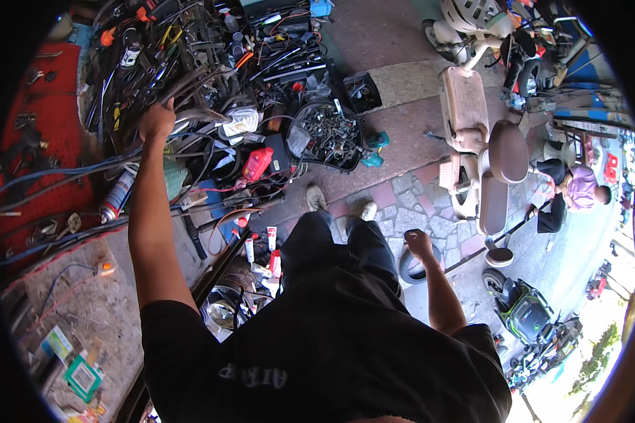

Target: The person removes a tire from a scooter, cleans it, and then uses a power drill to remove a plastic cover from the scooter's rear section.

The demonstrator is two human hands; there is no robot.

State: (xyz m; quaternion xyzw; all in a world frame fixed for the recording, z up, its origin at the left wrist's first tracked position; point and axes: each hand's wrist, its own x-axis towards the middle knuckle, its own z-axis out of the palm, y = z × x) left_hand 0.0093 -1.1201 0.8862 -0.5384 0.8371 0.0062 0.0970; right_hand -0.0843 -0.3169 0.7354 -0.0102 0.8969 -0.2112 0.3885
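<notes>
My left hand (pixel 157 121) reaches out to the left, over a crowded heap of tools. It touches or nearly touches a bunch of dark, bent strips or tubes (pixel 194 84); most of its fingers are hidden. Near it lie yellow-handled pliers (pixel 171 35) and a crumpled white packet (pixel 241 123). My right hand (pixel 419 244) is held out on the right with its fingers curled closed. Whether anything small is inside, I cannot make out. Behind that hand a black tyre (pixel 408 266) lies on the paving.
A black tray of small metal parts (pixel 324 137) sits ahead, beside a teal power tool (pixel 375 148) and a red bottle (pixel 257 163). A spray can (pixel 117 196) lies at left. A beige scooter (pixel 466 106) stands at right; beyond it are a person in purple (pixel 583 187) and a motorbike (pixel 533 314).
</notes>
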